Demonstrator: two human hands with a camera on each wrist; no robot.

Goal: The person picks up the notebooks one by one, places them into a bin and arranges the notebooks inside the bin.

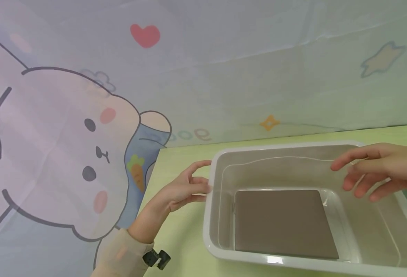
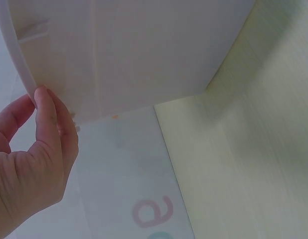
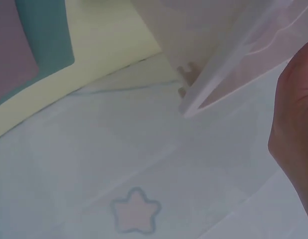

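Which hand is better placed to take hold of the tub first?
Left, probably. The left hand is at the tub rim, fingertips at or just touching its left edge, grip not yet closed. The right hand hovers open over the water, above the grey slab, touching nothing.

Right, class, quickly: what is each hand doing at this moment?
Left hand: open, fingertips at the left rim of the white plastic tub, gripping nothing.
Right hand: open, fingers spread above the tub, holding nothing.
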